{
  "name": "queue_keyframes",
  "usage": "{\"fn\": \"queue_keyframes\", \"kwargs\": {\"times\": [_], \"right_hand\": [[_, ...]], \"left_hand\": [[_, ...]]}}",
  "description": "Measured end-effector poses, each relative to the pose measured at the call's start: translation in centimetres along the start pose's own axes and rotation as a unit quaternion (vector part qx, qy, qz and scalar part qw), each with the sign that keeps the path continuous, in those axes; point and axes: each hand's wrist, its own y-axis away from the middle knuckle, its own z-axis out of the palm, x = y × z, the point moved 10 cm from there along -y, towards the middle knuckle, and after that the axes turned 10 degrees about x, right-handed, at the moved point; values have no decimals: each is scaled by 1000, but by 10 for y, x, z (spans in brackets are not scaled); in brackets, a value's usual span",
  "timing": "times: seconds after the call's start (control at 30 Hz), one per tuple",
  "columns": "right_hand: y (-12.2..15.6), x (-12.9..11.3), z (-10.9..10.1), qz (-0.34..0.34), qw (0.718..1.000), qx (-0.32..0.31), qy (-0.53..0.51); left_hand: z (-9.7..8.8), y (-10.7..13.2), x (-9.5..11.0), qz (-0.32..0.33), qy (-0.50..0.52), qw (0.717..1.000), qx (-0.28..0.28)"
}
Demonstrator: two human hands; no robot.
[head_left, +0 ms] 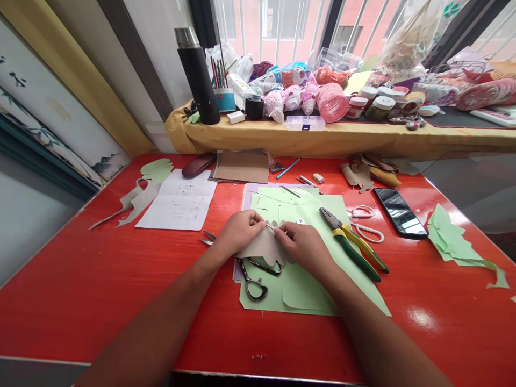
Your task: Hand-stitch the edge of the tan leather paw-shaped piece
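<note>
My left hand is closed, thumb and fingers pinching the upper edge of a beige piece with scalloped edges, which looks like felt or thin leather. From the other side my right hand pinches the same piece near its top. A thin pale sliver shows between the fingertips, too small to name. Black-handled scissors lie partly under the piece, their blades poking out left of my left wrist. Green paper sheets are spread beneath both hands. A white button rests just beyond my right hand.
Right of my hands lie green-and-yellow pliers, white-handled scissors and a phone. A drawn-on white sheet and beige scraps are at left. A black flask and jars stand on the ledge behind.
</note>
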Motion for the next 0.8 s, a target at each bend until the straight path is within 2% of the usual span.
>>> {"fn": "queue_keyframes", "kwargs": {"times": [0.37, 0.8], "right_hand": [[0, 1, 3, 5, 1000, -5, 21], [2, 2, 6, -2, 1000, -19, 2]], "left_hand": [[-5, 1, 2, 6, -71, 997, 9], [-4, 0, -1, 4, -77, 997, 10]]}}
